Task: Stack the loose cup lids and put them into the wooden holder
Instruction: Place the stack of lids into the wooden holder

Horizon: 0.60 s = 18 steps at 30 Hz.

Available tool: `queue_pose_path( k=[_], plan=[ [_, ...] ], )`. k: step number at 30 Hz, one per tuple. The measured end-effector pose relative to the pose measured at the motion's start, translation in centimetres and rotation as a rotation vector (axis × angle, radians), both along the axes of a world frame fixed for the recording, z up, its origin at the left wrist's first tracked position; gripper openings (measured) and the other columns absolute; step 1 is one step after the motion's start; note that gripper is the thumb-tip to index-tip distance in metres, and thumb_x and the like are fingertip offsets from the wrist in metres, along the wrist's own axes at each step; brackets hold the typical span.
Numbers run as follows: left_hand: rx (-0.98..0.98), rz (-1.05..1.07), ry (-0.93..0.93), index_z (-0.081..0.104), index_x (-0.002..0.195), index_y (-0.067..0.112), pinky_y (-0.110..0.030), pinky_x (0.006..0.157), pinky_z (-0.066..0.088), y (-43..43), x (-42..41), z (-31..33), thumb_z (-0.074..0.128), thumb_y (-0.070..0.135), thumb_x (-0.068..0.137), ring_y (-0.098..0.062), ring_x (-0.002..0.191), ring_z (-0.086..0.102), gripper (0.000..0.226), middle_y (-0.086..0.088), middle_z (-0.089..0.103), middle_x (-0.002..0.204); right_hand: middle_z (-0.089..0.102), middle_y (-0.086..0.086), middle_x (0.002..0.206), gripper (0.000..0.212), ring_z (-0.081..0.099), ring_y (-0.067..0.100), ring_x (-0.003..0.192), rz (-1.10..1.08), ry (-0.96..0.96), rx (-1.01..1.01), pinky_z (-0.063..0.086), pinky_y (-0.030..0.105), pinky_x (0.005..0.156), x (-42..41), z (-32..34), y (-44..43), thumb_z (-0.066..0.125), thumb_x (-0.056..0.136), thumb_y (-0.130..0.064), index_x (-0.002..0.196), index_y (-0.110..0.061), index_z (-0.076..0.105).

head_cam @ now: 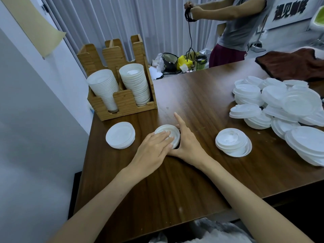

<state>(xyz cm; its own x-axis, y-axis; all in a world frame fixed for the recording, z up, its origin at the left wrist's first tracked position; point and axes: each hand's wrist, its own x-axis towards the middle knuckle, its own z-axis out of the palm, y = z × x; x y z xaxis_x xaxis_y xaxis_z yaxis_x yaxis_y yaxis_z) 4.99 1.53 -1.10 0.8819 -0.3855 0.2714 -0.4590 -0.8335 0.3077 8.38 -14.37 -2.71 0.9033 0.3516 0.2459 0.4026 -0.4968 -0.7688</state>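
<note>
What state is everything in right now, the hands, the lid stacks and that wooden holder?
Held stack: upright on the table.
Left hand: flat on top of the Held stack.
Right hand: curled round the Held stack's side.
Wooden holder: upright, two slots filled.
Loose lids: jumbled pile, unsorted.
Left stack: tidy, untouched.
Right stack: askew, untouched.

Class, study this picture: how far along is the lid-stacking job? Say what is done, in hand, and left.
Done: two tall stacks stand in the wooden holder. In hand: the left hand presses on a small stack that the right hand cups. Left: two short stacks on the table and the big loose pile at right.
</note>
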Motion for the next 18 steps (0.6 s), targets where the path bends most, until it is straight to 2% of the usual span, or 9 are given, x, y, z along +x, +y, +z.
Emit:
queue_pose_path(
  k=[4, 8, 11, 14, 16, 18],
  plan=[
    [0.1, -0.036, -0.009, 0.054, 0.132, 0.017, -0.023, 0.109, 0.014, 0.4, 0.2, 0.0, 0.022, 0.043, 0.096, -0.014, 0.134, 0.037, 0.055, -0.002, 0.05, 0.14, 0.047, 0.001, 0.137, 0.114, 0.045, 0.015, 0.126, -0.002, 0.012, -0.007, 0.039, 0.043, 0.107, 0.0, 0.0, 0.1, 0.08, 0.07, -0.047, 0.15, -0.038, 0.0],
    [0.16, -0.083, 0.004, 0.05, 0.135, 0.018, -0.018, 0.109, 0.004, 0.8, 0.6, 0.3, 0.015, 0.049, 0.096, -0.015, 0.136, 0.033, 0.061, -0.003, 0.045, 0.143, 0.047, 0.001, 0.138, 0.113, 0.044, 0.015, 0.126, 0.009, 0.012, -0.052, 0.037, 0.038, 0.108, -0.2, 0.3, -0.2, 0.08, 0.07, -0.047, 0.151, -0.035, 0.003],
    [0.19, -0.11, -0.015, 0.051, 0.133, 0.016, -0.026, 0.11, 0.016, 0.9, 0.9, 0.3, 0.011, 0.054, 0.095, -0.019, 0.132, 0.039, 0.067, -0.005, 0.048, 0.14, 0.045, 0.004, 0.14, 0.109, 0.039, 0.018, 0.13, -0.016, -0.167, -0.252, 0.023, 0.044, 0.117, -0.8, 1.1, -1.5, 0.08, 0.07, -0.049, 0.152, -0.026, 0.013],
    [0.177, -0.108, -0.057, 0.057, 0.127, 0.013, -0.035, 0.105, 0.034, 0.4, 1.4, 0.2, 0.023, 0.049, 0.097, -0.024, 0.123, 0.049, 0.058, -0.008, 0.056, 0.131, 0.042, 0.008, 0.143, 0.087, 0.033, 0.024, 0.137, -0.175, -0.319, -0.402, 0.007, 0.043, 0.118, -1.6, 2.2, -3.8, 0.075, 0.077, -0.042, 0.149, -0.022, 0.029],
    [0.124, -0.103, -0.092, 0.058, 0.124, 0.012, -0.037, 0.103, 0.037, -0.4, 1.9, 0.3, 0.029, 0.044, 0.097, -0.023, 0.119, 0.052, 0.051, -0.007, 0.058, 0.127, 0.044, 0.009, 0.14, 0.069, 0.036, 0.026, 0.133, -0.384, -0.341, -0.391, 0.012, 0.043, 0.118, -2.1, 2.6, -5.6, 0.07, 0.083, -0.038, 0.143, -0.02, 0.04],
    [0.05, -0.095, -0.131, 0.058, 0.124, 0.011, -0.033, 0.101, 0.037, -1.5, 2.3, 0.6, 0.031, 0.04, 0.097, -0.022, 0.117, 0.052, 0.048, -0.006, 0.059, 0.125, 0.045, 0.01, 0.138, 0.062, 0.038, 0.027, 0.129, -0.588, -0.255, -0.359, 0.026, 0.041, 0.114, -2.3, 2.9, -7.4, 0.065, 0.086, -0.041, 0.14, -0.018, 0.043]
  ],
)
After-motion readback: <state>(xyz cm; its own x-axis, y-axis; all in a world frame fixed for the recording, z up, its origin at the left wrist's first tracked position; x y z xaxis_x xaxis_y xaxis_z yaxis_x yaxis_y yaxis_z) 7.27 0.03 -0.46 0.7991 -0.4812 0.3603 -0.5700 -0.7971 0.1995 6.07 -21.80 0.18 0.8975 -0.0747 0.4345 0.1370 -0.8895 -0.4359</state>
